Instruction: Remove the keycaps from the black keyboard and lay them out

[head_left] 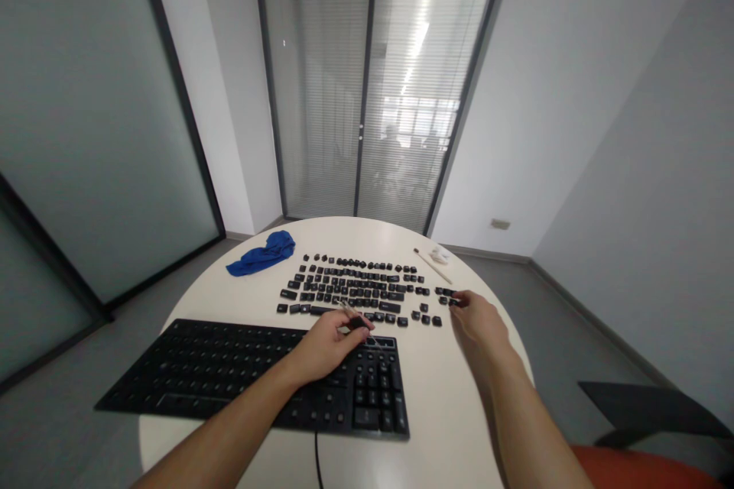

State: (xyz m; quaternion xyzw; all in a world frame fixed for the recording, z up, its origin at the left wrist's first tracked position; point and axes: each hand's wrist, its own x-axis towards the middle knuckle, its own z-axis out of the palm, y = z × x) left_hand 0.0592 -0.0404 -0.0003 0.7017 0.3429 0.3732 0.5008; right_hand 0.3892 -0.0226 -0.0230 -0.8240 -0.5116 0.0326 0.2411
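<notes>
A black keyboard [241,367] lies on the round table, most of its key positions bare, with caps still on the number pad [375,397]. Above its right part, my left hand [332,344] is closed around a keycap puller [358,321], a dark-bodied tool with thin wires. Rows of loose black keycaps [355,283] are laid out behind the keyboard in keyboard order. At the right end of these rows, my right hand [479,317] pinches a keycap [455,302] between its fingertips, close to a small group of other caps. My fingers partly hide that cap.
A crumpled blue cloth [264,252] lies at the back left of the table [355,233]. At the back right are a thin brush [433,266] and a small whitish item [440,254]. The keyboard's cable [317,458] runs toward me. An orange and black chair [636,466] stands at the right.
</notes>
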